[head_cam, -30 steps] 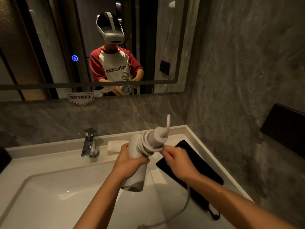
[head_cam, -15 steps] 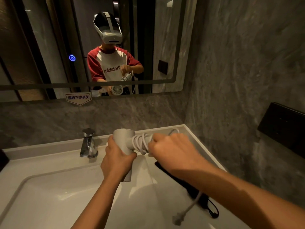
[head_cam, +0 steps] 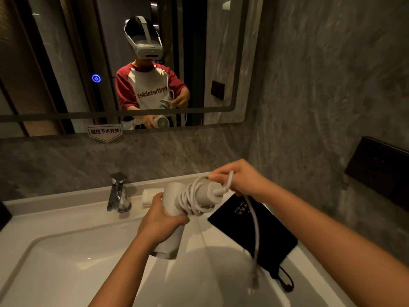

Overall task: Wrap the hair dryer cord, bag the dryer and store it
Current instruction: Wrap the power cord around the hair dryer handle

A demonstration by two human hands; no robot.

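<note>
The hair dryer (head_cam: pixel 174 209) was held above the white sink (head_cam: pixel 66 262), and its body was gripped by the left hand (head_cam: pixel 160 220), whose fingers were closed around it. The handle (head_cam: pixel 203 193) was pointed away to the right and a little upward, so its long axis was lying almost across the view, toward the right hand (head_cam: pixel 240 181). Several turns of the cord (head_cam: pixel 188 200) were already laid around this handle, close to the body. The right hand was found just beyond the end of the handle, and it was closed on the cord there; from it the free part of the cord was hanging down, with the plug (head_cam: pixel 255 276) at the bottom, over the edge of the black bag (head_cam: pixel 254 229). The bag was lying flat on the counter, below and to the right of both hands, nearer to the right one. It was judged that the next turn would have to be carried around the axis of the handle by the right hand, while the dryer was kept steady by the left. Only a short length seemed to be left for wrapping.
</note>
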